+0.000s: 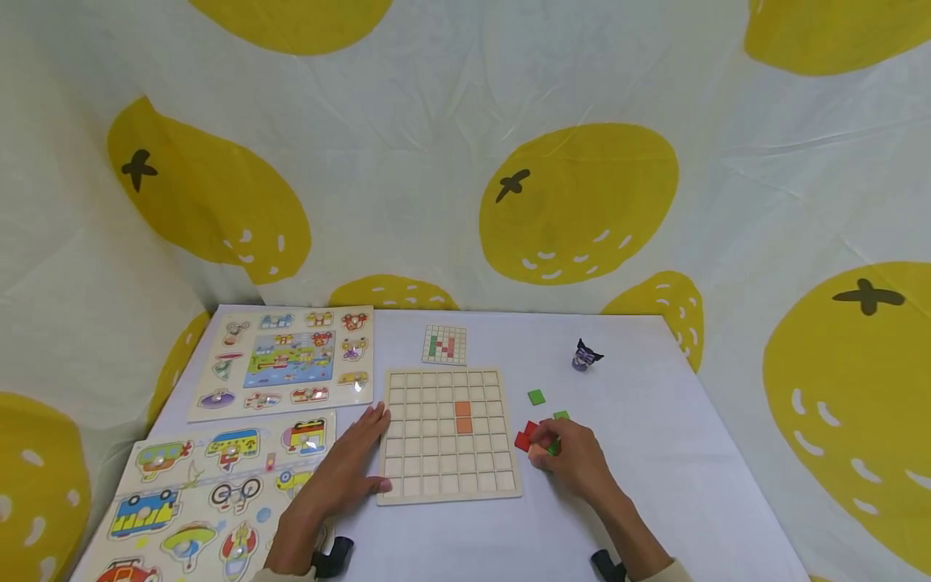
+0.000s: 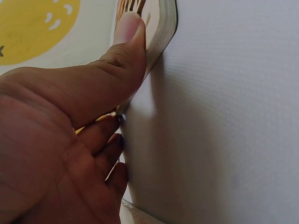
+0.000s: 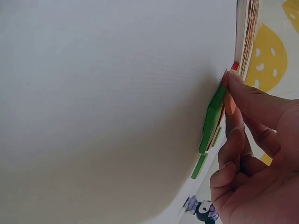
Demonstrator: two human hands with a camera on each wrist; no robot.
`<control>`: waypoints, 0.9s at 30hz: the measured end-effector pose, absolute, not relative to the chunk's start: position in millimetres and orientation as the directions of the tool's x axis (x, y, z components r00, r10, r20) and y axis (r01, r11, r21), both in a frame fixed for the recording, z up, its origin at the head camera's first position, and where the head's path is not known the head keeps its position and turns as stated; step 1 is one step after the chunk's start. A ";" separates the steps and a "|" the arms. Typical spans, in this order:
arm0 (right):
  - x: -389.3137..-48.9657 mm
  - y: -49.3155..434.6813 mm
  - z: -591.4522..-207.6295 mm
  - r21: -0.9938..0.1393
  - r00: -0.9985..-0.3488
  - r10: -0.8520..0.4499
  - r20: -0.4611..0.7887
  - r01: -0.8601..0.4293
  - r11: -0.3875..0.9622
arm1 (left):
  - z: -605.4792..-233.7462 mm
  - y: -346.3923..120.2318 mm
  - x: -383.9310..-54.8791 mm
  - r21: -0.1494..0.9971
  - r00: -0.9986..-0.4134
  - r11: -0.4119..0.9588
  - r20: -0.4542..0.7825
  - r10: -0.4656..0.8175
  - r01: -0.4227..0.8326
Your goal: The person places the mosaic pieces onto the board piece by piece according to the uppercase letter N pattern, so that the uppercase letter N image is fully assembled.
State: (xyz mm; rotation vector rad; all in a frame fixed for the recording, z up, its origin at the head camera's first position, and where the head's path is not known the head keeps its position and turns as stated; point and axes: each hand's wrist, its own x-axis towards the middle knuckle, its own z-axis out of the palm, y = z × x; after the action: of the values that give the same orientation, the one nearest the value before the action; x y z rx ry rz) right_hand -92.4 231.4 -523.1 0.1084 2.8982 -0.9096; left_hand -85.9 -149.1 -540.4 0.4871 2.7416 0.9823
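A wooden grid board (image 1: 431,465) lies in the middle of the table, with two orange tiles (image 1: 463,417) in neighbouring cells, one above the other. My left hand (image 1: 343,469) rests along the board's left side, fingers extended and thumb on the edge; the left wrist view shows the thumb (image 2: 126,51) over the frame corner. To the right of the board, my right hand (image 1: 575,459) pinches an orange tile (image 3: 230,103) between thumb and fingers. Beneath and around those fingers lie red tiles (image 1: 522,441) and green tiles (image 1: 537,397), partly hidden by the hand.
A small pattern card (image 1: 456,332) with green and red squares lies behind the board. Two knobbed picture puzzles (image 1: 207,406) (image 1: 200,469) cover the table's left side. A dark purple figurine (image 1: 583,356) stands at the back right. A fruit-print curtain (image 1: 407,186) hangs behind.
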 end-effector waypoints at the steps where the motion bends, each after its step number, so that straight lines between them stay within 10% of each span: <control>1: -92.4 232.3 -523.5 -0.571 -0.993 0.032 -0.115 0.093 0.816 | -540.6 -149.1 -85.7 0.642 -0.928 0.728 -0.066 0.367 0.242; 27: -98.7 183.4 -519.2 -0.776 -0.998 -0.031 -0.048 0.018 0.630 | -540.5 -147.4 -84.7 0.661 -0.935 0.718 -0.067 0.348 0.219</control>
State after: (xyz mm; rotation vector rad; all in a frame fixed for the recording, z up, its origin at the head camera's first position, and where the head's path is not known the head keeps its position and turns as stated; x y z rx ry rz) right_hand -98.7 183.4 -519.2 -0.0107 2.7849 -1.3269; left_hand -84.7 -147.4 -540.5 0.4562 2.7359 1.0173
